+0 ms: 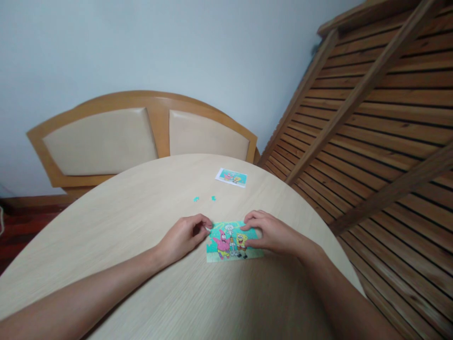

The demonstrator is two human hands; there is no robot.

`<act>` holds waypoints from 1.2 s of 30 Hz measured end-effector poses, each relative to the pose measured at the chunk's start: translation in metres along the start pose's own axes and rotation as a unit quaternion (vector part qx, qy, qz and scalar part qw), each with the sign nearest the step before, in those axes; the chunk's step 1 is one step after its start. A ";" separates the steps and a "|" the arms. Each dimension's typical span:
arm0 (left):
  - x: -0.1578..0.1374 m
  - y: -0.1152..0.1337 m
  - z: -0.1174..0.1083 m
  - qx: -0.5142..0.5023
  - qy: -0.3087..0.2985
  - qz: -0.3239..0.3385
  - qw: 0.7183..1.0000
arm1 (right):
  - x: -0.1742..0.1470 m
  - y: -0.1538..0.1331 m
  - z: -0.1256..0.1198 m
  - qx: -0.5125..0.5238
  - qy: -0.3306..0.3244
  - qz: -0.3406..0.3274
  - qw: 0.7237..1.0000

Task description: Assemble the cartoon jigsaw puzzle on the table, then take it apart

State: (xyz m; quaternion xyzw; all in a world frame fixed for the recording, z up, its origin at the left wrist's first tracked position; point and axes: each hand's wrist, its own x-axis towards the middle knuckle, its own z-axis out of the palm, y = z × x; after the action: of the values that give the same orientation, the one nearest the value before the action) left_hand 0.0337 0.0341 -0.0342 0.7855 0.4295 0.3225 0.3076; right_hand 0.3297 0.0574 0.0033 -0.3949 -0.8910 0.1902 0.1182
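Note:
A jigsaw puzzle (pixel 231 252) with three cartoon figures on a turquoise ground lies flat on the round table, mostly assembled. Along its left edge a small gap shows the table's colour. My left hand (pixel 182 238) is at the upper left corner, thumb and fingers pinched on a small pale bit that looks like a puzzle piece, largely hidden by the fingertips. My right hand (pixel 272 232) rests over the right side of the puzzle, thumb and fingers apart, touching its surface and covering part of that edge. Beyond the puzzle lie two loose turquoise pieces, a left piece (pixel 196 199) and a right piece (pixel 213 198).
A card (pixel 231 177) with the same cartoon picture lies farther back on the pale wooden table (pixel 148 208). Behind the table stands a padded wooden headboard (pixel 159 101) against a wall. A slatted wooden frame (pixel 371 118) leans along the right side.

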 end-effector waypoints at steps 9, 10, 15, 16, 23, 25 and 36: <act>-0.007 0.006 -0.006 0.160 -0.027 0.061 0.985 | 0.000 -0.001 0.000 0.003 -0.002 0.002 1.000; -0.007 0.006 -0.007 0.166 -0.030 0.071 0.983 | 0.000 -0.001 0.000 0.003 -0.002 0.002 1.000; -0.005 0.004 -0.008 0.189 -0.046 0.113 0.974 | -0.001 -0.001 0.000 0.002 0.001 0.002 1.000; -0.005 0.003 -0.008 0.197 -0.047 0.120 0.972 | -0.001 -0.001 0.000 0.001 0.001 0.003 1.000; -0.005 0.004 -0.010 0.239 -0.049 0.139 0.960 | -0.001 -0.001 0.000 0.004 0.006 0.000 1.000; -0.006 0.005 -0.010 0.242 -0.052 0.144 0.958 | -0.001 -0.001 0.001 0.005 0.007 0.000 1.000; -0.005 0.008 -0.013 0.223 -0.065 0.151 0.961 | -0.001 -0.003 0.000 0.004 0.005 0.005 1.000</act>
State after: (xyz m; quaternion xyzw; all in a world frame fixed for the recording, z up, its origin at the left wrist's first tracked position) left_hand 0.0253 0.0289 -0.0210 0.9090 0.3463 0.2094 0.0997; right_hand 0.3289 0.0550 0.0047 -0.3997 -0.8876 0.1924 0.1237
